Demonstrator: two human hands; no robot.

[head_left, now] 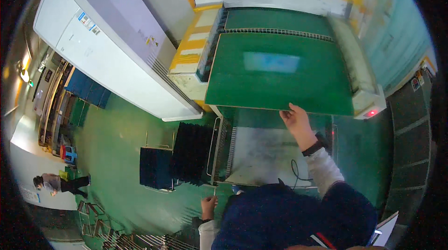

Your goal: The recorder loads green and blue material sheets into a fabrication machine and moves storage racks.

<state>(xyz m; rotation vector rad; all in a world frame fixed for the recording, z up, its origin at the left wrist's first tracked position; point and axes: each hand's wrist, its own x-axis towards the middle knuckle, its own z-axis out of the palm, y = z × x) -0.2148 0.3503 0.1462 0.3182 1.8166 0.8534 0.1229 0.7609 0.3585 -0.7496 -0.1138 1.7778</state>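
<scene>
A large, flat green board lies at the mouth of a white machine with rails on both sides. Its near edge is in my right hand, with the fingers closed at that edge right of its middle. A dark band circles my right wrist. Lower and to the left, my left hand is closed beside the near end of a metal slotted rack. A thin pale piece shows at its fingertips, too small to name. Below the board is a grey-white flat surface with a dark looped cable on it.
A tall white cabinet unit leans into view at the left. Black stacked panels and a dark blue box-like cart stand left of the rack. A person is at the far left. Metal frames lie lower left; dark shelving lines the right.
</scene>
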